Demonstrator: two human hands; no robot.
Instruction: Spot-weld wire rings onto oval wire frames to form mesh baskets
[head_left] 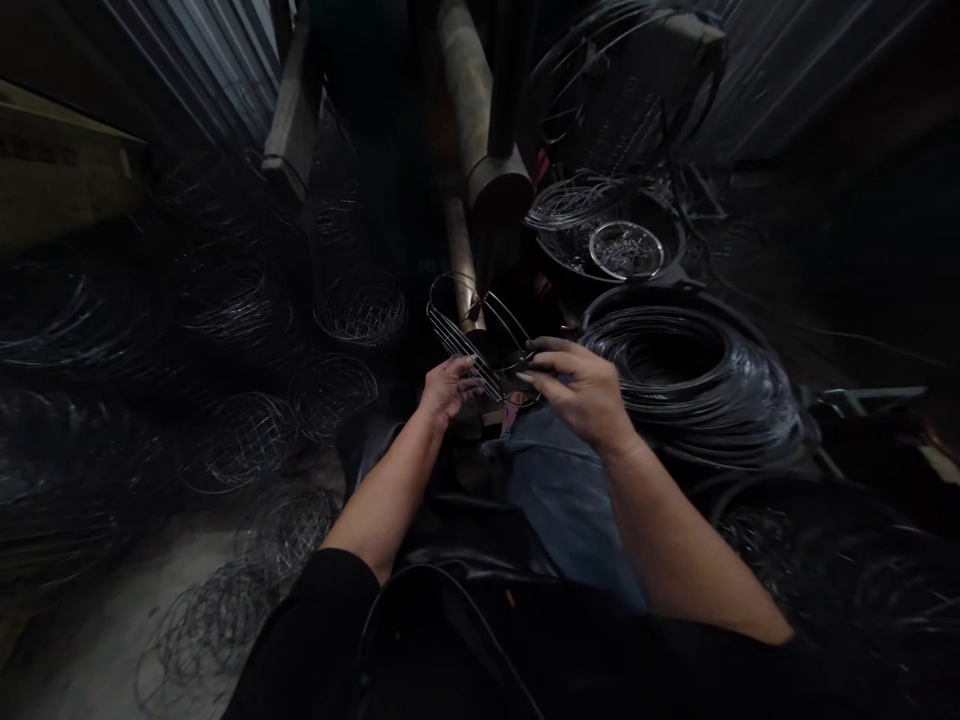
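Observation:
A wire basket frame (459, 338), made of thin rods and rings, is held between my two hands at the front of a machine. My left hand (451, 388) grips the rods at its near left side, fingers curled. On the right, my right hand (581, 385) pinches the ring at the near right end between thumb and fingers. The frame sits around the machine's lower rod (461, 255), under a thick cylinder (501, 185). A small orange glint shows at the metal tip inside the frame. Dim light hides the exact contact there.
Large wire coils (697, 380) lie to my right. Behind them a tub (671, 235) holds a bowl of small metal pieces (626, 250). Round wire baskets (251, 440) cover the floor at my left, and more wire is stacked farther left. A cardboard box (64, 170) stands at upper left.

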